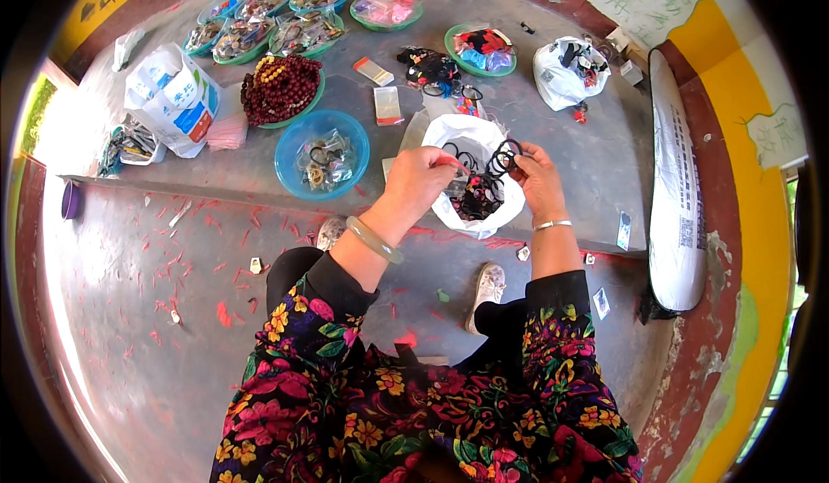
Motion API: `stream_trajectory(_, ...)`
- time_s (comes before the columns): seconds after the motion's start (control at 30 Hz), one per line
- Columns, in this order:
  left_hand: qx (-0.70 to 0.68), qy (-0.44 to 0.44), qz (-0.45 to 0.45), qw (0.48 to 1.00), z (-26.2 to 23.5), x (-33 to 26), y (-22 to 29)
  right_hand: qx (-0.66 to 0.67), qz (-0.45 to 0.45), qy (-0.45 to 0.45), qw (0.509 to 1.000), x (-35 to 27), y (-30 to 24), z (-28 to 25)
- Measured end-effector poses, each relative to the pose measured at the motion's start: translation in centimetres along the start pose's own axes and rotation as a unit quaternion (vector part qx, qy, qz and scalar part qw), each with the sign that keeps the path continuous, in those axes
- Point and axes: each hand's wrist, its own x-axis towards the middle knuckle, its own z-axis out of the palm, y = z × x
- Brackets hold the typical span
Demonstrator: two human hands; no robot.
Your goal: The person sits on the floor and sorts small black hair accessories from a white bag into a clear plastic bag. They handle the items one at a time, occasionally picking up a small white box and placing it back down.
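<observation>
Your left hand [420,178] pinches something small, unclear what; right hand [537,176] grips black rings [503,157] over white bag [471,138]; blue bowl [289,159] just left of bag, step edge below.

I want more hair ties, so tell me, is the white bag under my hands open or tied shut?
Open. The white bag has its mouth spread wide, showing black hair ties inside, and both hands are at the opening.

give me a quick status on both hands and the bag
Left hand pinching a small clear packet. Right hand gripping black hair ties. Both over open white bag. Nothing in the way.
</observation>
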Motion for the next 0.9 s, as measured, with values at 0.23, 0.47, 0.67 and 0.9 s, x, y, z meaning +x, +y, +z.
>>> stream_trajectory(0.23,-0.006,-0.026,-0.017,1.000,0.3,-0.3,1.2,-0.017,-0.031,0.034,0.999,-2.1,-0.9,0.4)
stream_trajectory(0.47,-0.007,-0.021,0.015,1.000,1.0,0.3,-0.1,-0.107,-0.059,0.087,0.989,-1.2,-1.2,0.8)
stream_trajectory(0.67,-0.042,-0.015,-0.015,0.999,0.9,0.2,-0.1,-0.048,-0.034,0.036,0.998,-2.9,-4.7,3.1)
stream_trajectory(0.9,-0.205,-0.133,-0.085,0.966,0.4,-0.1,1.0,-0.074,-0.005,-0.084,0.994,-4.3,-5.5,4.6)
